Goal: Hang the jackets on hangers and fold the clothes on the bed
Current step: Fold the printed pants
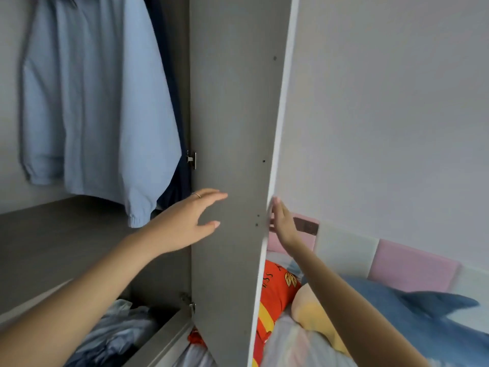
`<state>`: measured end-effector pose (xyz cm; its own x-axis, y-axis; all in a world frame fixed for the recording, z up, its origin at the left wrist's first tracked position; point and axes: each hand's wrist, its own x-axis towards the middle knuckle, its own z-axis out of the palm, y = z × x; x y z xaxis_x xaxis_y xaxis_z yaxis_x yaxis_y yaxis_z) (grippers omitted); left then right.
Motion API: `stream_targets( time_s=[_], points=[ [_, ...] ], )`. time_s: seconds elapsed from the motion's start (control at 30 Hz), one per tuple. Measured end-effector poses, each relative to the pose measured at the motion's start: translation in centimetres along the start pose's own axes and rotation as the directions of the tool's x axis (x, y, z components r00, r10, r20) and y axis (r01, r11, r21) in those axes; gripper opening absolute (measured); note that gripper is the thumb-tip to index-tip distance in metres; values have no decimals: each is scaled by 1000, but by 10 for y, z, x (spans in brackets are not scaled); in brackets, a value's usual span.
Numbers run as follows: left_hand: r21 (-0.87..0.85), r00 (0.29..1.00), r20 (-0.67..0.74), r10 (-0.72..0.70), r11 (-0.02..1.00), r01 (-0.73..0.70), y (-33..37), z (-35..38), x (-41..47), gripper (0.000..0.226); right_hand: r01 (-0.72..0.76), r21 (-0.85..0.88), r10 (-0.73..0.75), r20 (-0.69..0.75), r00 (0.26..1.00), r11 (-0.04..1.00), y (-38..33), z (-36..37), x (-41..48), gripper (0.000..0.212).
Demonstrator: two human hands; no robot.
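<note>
A light blue jacket (92, 102) hangs inside the open wardrobe at the upper left, with a dark navy garment (174, 160) behind it. The grey wardrobe door (232, 115) stands ajar in the middle of the view. My left hand (190, 221) is open, fingers spread, in front of the door's inner face. My right hand (283, 223) is flat against the door's outer white edge, holding nothing. Crumpled blue clothes (119, 332) lie in the wardrobe's lower compartment.
A grey wardrobe shelf (53, 247) runs below the hanging jacket. To the right lies the bed (291, 345) with an orange-red pillow (277, 292), a yellow cushion (315, 313) and a blue shark plush (412, 313). Pink and white padded panels (397, 260) line the wall.
</note>
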<state>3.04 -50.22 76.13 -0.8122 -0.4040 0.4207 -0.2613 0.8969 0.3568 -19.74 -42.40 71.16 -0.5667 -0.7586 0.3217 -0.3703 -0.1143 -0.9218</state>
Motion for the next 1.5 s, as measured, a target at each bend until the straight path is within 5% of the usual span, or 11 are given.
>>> stream_targets(
  time_s=[0.17,0.33,0.43,0.83,1.3,1.5],
  points=[
    [-132,986,-102,-132,984,118,-7,1,-20,74,190,-111,-153,277,949,975,-17,58,-28,13],
    [-273,801,-469,-371,924,268,-42,-21,-45,62,313,-176,-220,410,885,933,-52,149,-35,12],
    [-232,699,-559,-446,894,384,-69,-45,-58,48,317,-229,-202,416,887,920,-67,195,-31,16],
    [-132,630,-483,-608,762,635,-162,-114,-67,32,298,-279,-156,437,886,913,-92,315,-1,12],
    [-55,620,-503,-602,739,672,-187,-119,-59,35,322,-319,-153,458,876,891,-91,335,20,10],
    [25,586,-474,-657,655,755,-154,-110,-72,46,368,-553,-121,432,894,747,-107,325,4,20]
  ],
)
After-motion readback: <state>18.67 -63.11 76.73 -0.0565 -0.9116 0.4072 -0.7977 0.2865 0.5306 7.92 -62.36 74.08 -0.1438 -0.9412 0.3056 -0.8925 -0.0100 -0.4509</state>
